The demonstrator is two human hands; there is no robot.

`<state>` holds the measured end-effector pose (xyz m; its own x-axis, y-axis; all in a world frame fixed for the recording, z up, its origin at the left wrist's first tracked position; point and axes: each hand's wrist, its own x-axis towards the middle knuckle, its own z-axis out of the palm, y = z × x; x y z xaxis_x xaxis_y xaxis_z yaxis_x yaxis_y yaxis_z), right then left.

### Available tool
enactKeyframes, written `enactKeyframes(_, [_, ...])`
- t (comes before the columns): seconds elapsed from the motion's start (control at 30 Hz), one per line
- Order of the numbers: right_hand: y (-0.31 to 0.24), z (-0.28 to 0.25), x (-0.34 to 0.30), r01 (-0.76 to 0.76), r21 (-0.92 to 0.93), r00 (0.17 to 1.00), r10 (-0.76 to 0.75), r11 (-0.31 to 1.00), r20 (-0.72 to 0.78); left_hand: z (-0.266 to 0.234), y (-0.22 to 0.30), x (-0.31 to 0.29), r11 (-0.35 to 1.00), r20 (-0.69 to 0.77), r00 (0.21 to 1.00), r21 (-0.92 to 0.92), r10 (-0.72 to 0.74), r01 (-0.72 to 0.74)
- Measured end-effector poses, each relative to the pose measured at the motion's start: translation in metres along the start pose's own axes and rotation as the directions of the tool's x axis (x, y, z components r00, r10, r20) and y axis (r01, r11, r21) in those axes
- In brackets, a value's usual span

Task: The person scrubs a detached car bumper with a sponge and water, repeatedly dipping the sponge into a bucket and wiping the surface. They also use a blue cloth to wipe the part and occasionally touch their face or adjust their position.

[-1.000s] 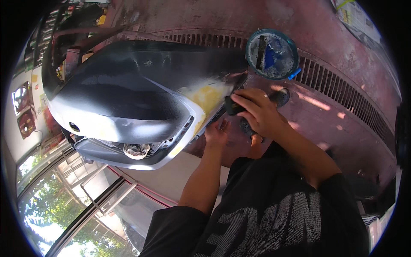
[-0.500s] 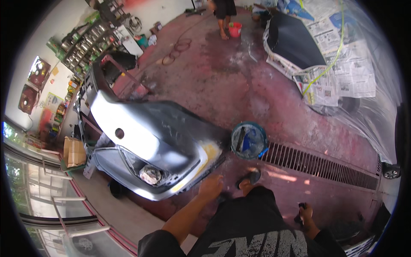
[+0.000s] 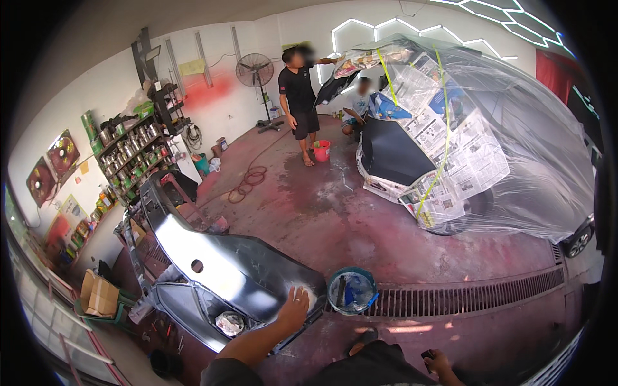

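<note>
A car bumper, grey and black with a bright sheen on its left part, stands in front of me to the left. My left hand lies on its near right end, fingers stretched out over the surface. A ball of pale crumpled material sits in an opening low on the bumper. Down by my right side, my right hand is closed round a small dark object whose kind I cannot make out. Just beyond the bumper's right end is a teal bucket with water and blue and dark things inside.
A floor drain grate runs right from the bucket. Far right stands a car under plastic sheeting and newspaper. Two people are beside it, near a red bucket. A hose lies coiled; cans fill shelves at left.
The view has tilted up, bringing the far wall and two people into sight. My left hand has moved from beside the bumper onto its surface. My right hand still holds the dark object.
</note>
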<state>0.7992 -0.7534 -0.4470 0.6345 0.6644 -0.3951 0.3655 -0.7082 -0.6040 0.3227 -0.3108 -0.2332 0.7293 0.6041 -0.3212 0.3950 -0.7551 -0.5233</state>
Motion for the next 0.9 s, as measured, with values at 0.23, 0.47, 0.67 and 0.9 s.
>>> enactKeyframes(0.23, [0.053,-0.02,-0.079,-0.271,-0.371,0.936,0.333,0.888,0.112,0.018,0.029,0.002,0.998,-0.124,0.99,-0.009,-0.07,0.07])
enactKeyframes(0.47, [0.051,-0.026,-0.084,-0.297,-0.368,0.945,0.327,0.881,0.02,0.041,0.077,-0.014,0.982,-0.111,0.987,-0.164,-0.116,0.097])
enactKeyframes(0.67, [0.034,-0.037,-0.024,-0.26,-0.278,0.965,0.251,0.925,-0.069,0.074,0.134,-0.077,0.728,-0.147,0.982,-0.685,-0.12,-0.014])
enactKeyframes(0.9, [-0.026,-0.058,0.051,-0.085,-0.254,0.996,0.077,0.964,-0.038,0.064,0.168,-0.119,0.396,0.512,0.814,-0.711,-0.273,0.58])
